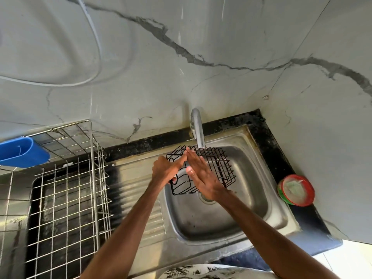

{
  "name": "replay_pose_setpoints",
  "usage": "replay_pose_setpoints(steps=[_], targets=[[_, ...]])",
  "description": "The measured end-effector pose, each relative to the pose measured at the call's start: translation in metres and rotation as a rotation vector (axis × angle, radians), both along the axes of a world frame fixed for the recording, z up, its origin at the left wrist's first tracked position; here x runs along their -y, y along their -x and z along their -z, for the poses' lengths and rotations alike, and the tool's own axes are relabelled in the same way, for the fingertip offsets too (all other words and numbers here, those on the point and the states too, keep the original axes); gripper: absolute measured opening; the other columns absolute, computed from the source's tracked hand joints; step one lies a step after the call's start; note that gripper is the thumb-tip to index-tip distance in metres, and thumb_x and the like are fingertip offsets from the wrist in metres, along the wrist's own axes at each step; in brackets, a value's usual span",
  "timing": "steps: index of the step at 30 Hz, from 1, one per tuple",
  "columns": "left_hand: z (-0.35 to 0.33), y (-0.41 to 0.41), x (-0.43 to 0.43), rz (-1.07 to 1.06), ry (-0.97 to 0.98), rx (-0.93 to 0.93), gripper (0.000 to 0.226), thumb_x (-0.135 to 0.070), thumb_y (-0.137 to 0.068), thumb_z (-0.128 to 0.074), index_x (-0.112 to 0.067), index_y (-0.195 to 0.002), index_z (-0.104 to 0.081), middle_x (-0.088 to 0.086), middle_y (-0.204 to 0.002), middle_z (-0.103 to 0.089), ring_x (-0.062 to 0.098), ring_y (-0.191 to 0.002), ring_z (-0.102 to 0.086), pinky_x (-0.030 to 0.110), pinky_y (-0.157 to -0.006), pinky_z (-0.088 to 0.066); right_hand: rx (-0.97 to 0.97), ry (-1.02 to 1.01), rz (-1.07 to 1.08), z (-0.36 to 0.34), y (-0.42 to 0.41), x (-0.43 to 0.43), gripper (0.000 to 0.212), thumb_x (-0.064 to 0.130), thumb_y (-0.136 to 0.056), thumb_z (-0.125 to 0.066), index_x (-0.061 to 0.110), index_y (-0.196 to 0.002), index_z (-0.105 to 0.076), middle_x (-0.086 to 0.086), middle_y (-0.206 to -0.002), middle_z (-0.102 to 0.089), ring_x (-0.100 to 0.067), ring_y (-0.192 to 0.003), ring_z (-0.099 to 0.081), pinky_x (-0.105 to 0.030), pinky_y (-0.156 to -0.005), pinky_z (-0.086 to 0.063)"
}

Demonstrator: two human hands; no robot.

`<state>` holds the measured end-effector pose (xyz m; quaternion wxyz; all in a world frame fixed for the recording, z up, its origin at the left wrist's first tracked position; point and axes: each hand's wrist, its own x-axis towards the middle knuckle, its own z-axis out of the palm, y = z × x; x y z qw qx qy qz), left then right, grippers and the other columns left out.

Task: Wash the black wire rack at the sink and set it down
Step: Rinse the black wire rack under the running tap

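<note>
- The black wire rack (217, 168) is held over the basin of the sink (231, 218), just under the spout of the faucet (198, 129).
- The left hand (166, 171) holds the rack at its left side. The fingers (180, 161) are curled round the wires, w/ the index finger more stretched along the top edge.
- The right hand (202, 178) lies flat on the rack, fingers straight & close together, tips pointing to the faucet. It grips nothing & only rests on the wires.
- Whether water runs from the spout, I cannot tell.
- Left of the sink's ribbed drainboard (136, 188) stands a silver dish rack (70, 198), w/ a blue plastic holder (22, 152) at its far-left corner.
- Right of the basin, on the black counter (267, 141), sits a red & green tub (296, 190) w/ pale paste inside, well apart from both hands.
- Behind is a marble-look wall (181, 67) w/ a thin white cable (97, 37) on it.
</note>
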<state>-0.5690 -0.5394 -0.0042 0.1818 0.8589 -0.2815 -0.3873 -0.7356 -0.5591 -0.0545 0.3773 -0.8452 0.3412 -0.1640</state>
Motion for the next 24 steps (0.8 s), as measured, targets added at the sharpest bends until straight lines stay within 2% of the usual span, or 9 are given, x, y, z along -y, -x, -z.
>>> replay_pose_setpoints(steps=[3, 5, 8, 11, 12, 14, 18, 21, 24], targets=[[0.001, -0.006, -0.007, -0.032, 0.021, -0.037, 0.066, -0.068, -0.085, -0.071, -0.002, -0.082, -0.074, 0.004, -0.057, -0.072, 0.014, -0.043, -0.069, 0.021, -0.038, -0.049, -0.006, 0.078, -0.014, 0.006, 0.004, 0.009, 0.059, 0.041, -0.109, -0.015, 0.014, -0.161, -0.007, 0.001, -0.170, 0.000, -0.020, -0.156, -0.001, -0.049, -0.126, -0.003], [0.002, -0.010, -0.014, -0.050, 0.026, -0.049, 0.062, -0.064, -0.086, -0.071, -0.002, -0.080, -0.074, 0.004, -0.056, -0.072, 0.012, -0.043, -0.069, 0.020, -0.040, -0.050, -0.084, 0.067, 0.087, 0.019, 0.019, 0.023, 0.066, 0.053, -0.106, -0.008, 0.016, -0.161, -0.006, 0.002, -0.170, 0.001, -0.017, -0.156, 0.001, -0.052, -0.126, -0.005], [0.005, -0.015, -0.019, -0.069, 0.042, -0.053, 0.060, -0.063, -0.084, -0.072, -0.004, -0.074, -0.074, 0.005, -0.054, -0.071, 0.015, -0.048, -0.072, 0.027, -0.054, -0.062, -0.263, -0.112, 0.239, 0.031, 0.041, 0.049, 0.081, 0.071, -0.095, 0.003, 0.023, -0.160, 0.007, 0.007, -0.167, 0.015, -0.012, -0.154, 0.014, -0.055, -0.125, -0.006], [0.007, -0.016, -0.020, -0.068, 0.038, -0.070, 0.062, -0.064, -0.082, -0.070, -0.003, -0.074, -0.074, 0.007, -0.054, -0.071, 0.017, -0.053, -0.074, 0.033, -0.065, -0.065, -0.322, -0.193, 0.238, 0.027, 0.038, 0.054, 0.095, 0.082, -0.084, 0.012, 0.023, -0.158, 0.015, 0.005, -0.165, 0.023, -0.012, -0.151, 0.022, -0.054, -0.125, 0.002], [0.007, -0.016, -0.020, -0.069, 0.039, -0.077, 0.062, -0.064, -0.082, -0.071, -0.002, -0.076, -0.074, 0.007, -0.055, -0.072, 0.017, -0.052, -0.074, 0.032, -0.063, -0.065, -0.309, -0.141, 0.198, 0.022, 0.031, 0.048, 0.098, 0.082, -0.082, 0.015, 0.021, -0.159, 0.013, 0.002, -0.166, 0.021, -0.015, -0.152, 0.021, -0.054, -0.124, 0.004], [0.006, -0.016, -0.018, -0.070, 0.045, -0.078, 0.062, -0.064, -0.083, -0.070, -0.002, -0.078, -0.074, 0.007, -0.055, -0.072, 0.017, -0.051, -0.073, 0.029, -0.057, -0.062, -0.251, 0.019, 0.056, 0.013, 0.012, 0.030, 0.088, 0.072, -0.091, 0.014, 0.016, -0.159, 0.009, -0.003, -0.168, 0.016, -0.021, -0.154, 0.016, -0.055, -0.124, 0.006], [0.006, -0.021, -0.017, -0.062, 0.055, -0.064, 0.062, -0.064, -0.085, -0.069, -0.003, -0.074, -0.074, 0.007, -0.056, -0.072, 0.019, -0.052, -0.074, 0.024, -0.056, -0.056, -0.139, 0.135, -0.081, 0.005, -0.006, 0.009, 0.065, 0.048, -0.106, -0.012, 0.017, -0.161, 0.002, 0.003, -0.169, 0.011, -0.016, -0.156, 0.008, -0.049, -0.125, 0.005], [0.010, -0.028, -0.020, -0.079, 0.068, -0.100, 0.062, -0.062, -0.082, -0.072, 0.000, -0.077, -0.077, 0.006, -0.060, -0.074, 0.019, -0.056, -0.075, 0.031, -0.061, -0.063, -0.193, 0.148, 0.038, 0.016, 0.010, 0.023, 0.072, 0.058, -0.103, -0.003, 0.016, -0.161, -0.001, 0.000, -0.169, 0.007, -0.020, -0.156, 0.006, -0.054, -0.125, -0.003], [0.013, -0.038, -0.024, -0.088, 0.092, -0.085, 0.061, -0.058, -0.084, -0.074, 0.003, -0.081, -0.076, 0.007, -0.066, -0.077, 0.017, -0.057, -0.076, 0.027, -0.052, -0.059, -0.319, 0.001, 0.197, 0.028, 0.034, 0.047, 0.089, 0.076, -0.089, 0.013, 0.021, -0.160, 0.012, 0.004, -0.167, 0.020, -0.015, -0.154, 0.017, -0.056, -0.124, 0.002]])
